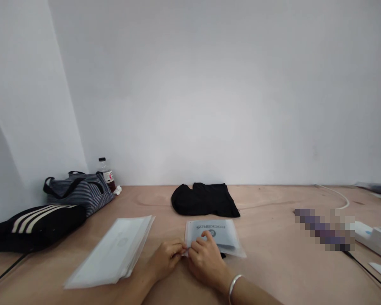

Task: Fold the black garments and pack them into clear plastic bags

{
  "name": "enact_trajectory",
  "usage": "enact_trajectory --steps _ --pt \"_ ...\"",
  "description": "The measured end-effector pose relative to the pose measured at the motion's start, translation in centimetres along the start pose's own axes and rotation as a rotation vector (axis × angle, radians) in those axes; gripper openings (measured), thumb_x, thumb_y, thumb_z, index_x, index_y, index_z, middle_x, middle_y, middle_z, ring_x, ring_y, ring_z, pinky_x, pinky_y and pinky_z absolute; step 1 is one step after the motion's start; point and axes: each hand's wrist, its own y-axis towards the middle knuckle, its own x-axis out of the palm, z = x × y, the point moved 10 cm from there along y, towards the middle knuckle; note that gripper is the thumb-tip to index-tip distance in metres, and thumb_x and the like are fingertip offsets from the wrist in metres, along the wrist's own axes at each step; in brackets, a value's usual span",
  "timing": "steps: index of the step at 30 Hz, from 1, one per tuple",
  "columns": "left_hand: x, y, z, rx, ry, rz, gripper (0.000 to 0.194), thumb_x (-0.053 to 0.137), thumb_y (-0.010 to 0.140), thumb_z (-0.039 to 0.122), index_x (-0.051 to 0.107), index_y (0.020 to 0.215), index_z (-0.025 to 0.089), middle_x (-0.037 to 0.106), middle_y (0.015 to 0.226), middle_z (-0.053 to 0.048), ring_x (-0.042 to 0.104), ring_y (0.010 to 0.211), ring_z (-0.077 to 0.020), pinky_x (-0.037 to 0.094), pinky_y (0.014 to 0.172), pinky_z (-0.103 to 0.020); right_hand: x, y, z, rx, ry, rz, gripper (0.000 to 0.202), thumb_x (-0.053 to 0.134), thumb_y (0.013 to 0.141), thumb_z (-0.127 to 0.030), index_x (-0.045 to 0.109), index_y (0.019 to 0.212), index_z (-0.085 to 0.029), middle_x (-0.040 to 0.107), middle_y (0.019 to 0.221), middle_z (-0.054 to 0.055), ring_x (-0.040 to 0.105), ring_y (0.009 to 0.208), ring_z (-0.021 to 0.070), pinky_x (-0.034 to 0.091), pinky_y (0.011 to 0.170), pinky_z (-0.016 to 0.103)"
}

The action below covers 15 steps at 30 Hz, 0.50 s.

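A frosted plastic bag (pixel 238 248) printed "ROCKBROS" lies on the table in front of me, the lettering upside down from my side. Something dark grey shows through it, and a bit of black material peeks out at its near edge. My left hand (pixel 169 259) pinches the bag's near left corner. Close beside it, my right hand (pixel 206 259), with a silver bangle on the wrist, has its fingers closed on the near edge and covers part of the bag. Just beyond the bag lies a flat black cloth item (pixel 205 200), rounded at one end.
A stack of frosted plastic bags (pixel 111 252) lies to the left. Behind it are a black striped bag (pixel 41 226), a grey striped handbag (pixel 79 192) and a bottle (pixel 108 173). On the right are a blurred-out object (pixel 324 231), a white power strip (pixel 370 239) and cables.
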Motion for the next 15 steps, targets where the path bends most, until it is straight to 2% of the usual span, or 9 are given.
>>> enact_trajectory --steps 10,15 --pt "-0.3 0.1 0.0 -0.006 -0.020 0.017 0.021 0.041 0.077 0.013 0.051 0.059 0.019 0.060 0.070 0.000 0.057 0.068 -0.0132 0.042 0.063 -0.021 -4.3 -5.7 6.3 0.147 0.038 -0.066 0.016 0.046 0.073 -0.011 0.054 0.061 -0.020 0.055 0.061 0.001 0.047 0.066 0.0146 0.028 0.077 0.036" --pt "-0.3 0.1 0.1 -0.002 -0.010 0.029 0.021 0.041 0.077 0.015 0.052 0.059 0.019 0.060 0.069 0.000 0.057 0.068 -0.0137 0.043 0.063 -0.022 -5.4 -8.3 8.7 0.169 -0.015 -0.148 0.016 0.046 0.072 -0.011 0.052 0.060 -0.020 0.055 0.062 0.001 0.047 0.067 0.0151 0.028 0.074 0.035"
